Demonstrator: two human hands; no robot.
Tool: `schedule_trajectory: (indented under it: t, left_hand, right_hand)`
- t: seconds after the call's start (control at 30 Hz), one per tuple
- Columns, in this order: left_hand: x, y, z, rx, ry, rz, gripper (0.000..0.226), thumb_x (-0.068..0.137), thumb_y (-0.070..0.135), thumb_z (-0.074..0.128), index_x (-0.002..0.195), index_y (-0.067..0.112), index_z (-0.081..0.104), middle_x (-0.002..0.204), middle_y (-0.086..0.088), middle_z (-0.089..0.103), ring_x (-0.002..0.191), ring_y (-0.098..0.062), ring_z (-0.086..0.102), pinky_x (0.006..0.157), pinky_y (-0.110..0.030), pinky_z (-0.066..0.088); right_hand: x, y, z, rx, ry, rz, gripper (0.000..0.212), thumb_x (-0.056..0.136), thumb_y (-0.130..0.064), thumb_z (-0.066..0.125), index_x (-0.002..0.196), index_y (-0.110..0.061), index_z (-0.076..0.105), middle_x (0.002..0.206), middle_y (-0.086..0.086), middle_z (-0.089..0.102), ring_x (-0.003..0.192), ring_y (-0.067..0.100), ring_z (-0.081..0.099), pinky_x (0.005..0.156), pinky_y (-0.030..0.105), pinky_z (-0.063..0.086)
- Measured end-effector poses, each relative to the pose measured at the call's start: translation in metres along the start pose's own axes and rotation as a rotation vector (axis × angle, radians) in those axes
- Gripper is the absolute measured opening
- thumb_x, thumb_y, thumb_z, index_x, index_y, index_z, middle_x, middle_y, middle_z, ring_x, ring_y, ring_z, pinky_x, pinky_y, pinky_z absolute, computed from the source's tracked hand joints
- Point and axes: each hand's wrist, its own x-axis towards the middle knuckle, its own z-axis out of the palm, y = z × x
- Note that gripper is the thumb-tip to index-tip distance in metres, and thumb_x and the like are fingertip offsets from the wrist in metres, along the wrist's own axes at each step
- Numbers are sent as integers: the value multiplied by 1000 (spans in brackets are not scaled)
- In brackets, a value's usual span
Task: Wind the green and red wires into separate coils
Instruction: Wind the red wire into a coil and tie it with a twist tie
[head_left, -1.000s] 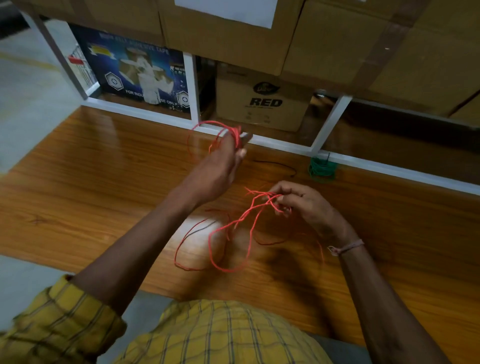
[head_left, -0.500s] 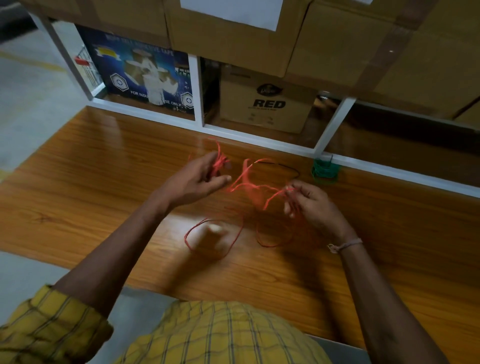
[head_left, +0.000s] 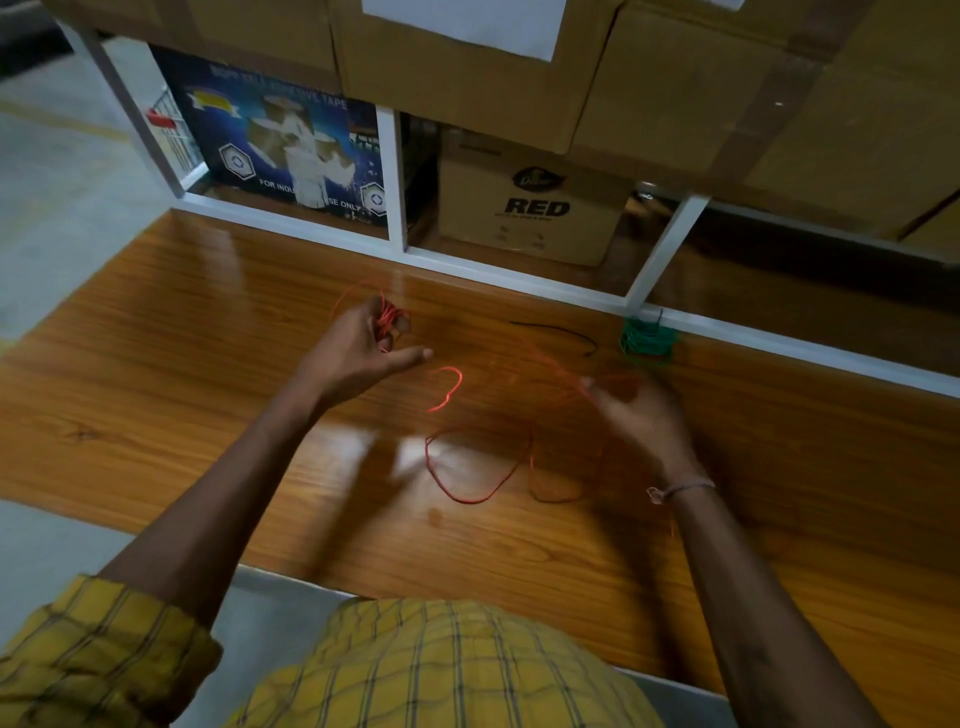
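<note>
My left hand (head_left: 358, 348) holds a small bundle of red wire loops between thumb and fingers, above the middle of the wooden table (head_left: 156, 374). The rest of the red wire (head_left: 470, 467) trails in loose loops on the table between my hands and runs up to my right hand (head_left: 641, 415), which pinches a strand and is blurred. The green wire (head_left: 647, 340) lies as a small wound coil at the back right of the table, against the white shelf frame, untouched.
A short black wire (head_left: 558, 330) lies left of the green coil. Behind the table stands a white shelf frame (head_left: 395, 182) with a blue tape box (head_left: 280, 150), a carton marked RED (head_left: 530, 202) and large cardboard boxes above.
My left hand has dropped from up near the shelf frame to just above the table with its red bundle. My right hand has shifted right, and fewer loose loops lie on the table.
</note>
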Motion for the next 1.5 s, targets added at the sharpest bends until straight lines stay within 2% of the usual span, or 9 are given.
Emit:
schedule_trajectory:
  t: [0.2,0.37,0.5,0.67,0.8,1.03,1.23,1.33,1.5]
  left_hand:
    - [-5,18,3,-90,-118,0,50,84,59,79,112,21,62,91,-7,63,75,-17,59,68,-37,51]
    - [-9,43,11,-204,-175,36,49,88,53,77,117,17,63,90,-1,63,74,-10,60,65,-25,52]
    - [-7,58,18,-206,-149,61,46,91,51,74,121,19,61,89,4,64,72,-2,62,67,-23,53]
    - [-4,69,18,-174,-77,120,51,89,60,72,123,23,59,92,-3,64,76,-9,66,70,-33,58]
    - [-4,68,14,-100,-79,124,63,87,64,69,132,22,57,95,8,61,84,-9,64,72,-33,57]
    - [-4,66,22,-81,-67,153,61,90,57,72,136,21,55,89,16,54,72,5,56,68,-20,46]
    - [-5,70,22,-41,-126,181,67,88,59,69,139,19,55,104,4,64,68,14,56,62,-9,42]
    - [-7,70,16,24,-218,161,67,88,62,65,140,21,53,89,11,57,73,15,60,64,-12,46]
    - [-13,62,-1,158,-444,207,38,106,49,50,134,25,55,100,13,61,83,0,64,71,-24,56]
  right_hand:
    - [-1,-3,-5,-106,152,115,72,106,-46,47,166,-22,15,173,18,7,156,45,21,124,65,28]
    - [-46,-51,-10,52,410,-367,52,92,-41,51,137,-16,58,147,11,43,136,33,42,109,49,44]
    - [-76,-81,-2,374,95,-652,32,95,-46,58,109,-21,74,110,-5,69,109,19,63,94,49,53]
    - [-90,-92,19,761,-405,-551,40,101,-31,61,110,7,68,109,20,78,116,36,70,112,51,49]
    - [-87,-88,2,1087,-577,-491,14,102,-13,51,98,-4,61,86,17,64,109,35,71,106,44,53]
    - [-89,-96,-7,477,-190,-467,60,80,-70,76,97,-13,67,90,10,67,83,26,65,75,43,60]
    - [-80,-102,13,576,81,-321,14,96,-29,75,87,-18,75,84,6,76,84,23,74,79,46,60]
    - [-72,-101,2,781,-33,-306,13,104,-19,63,99,-13,73,85,6,79,94,26,77,91,42,59]
    - [-60,-95,-32,1375,-514,-264,28,109,-15,46,117,4,65,55,-5,44,51,10,52,86,38,62]
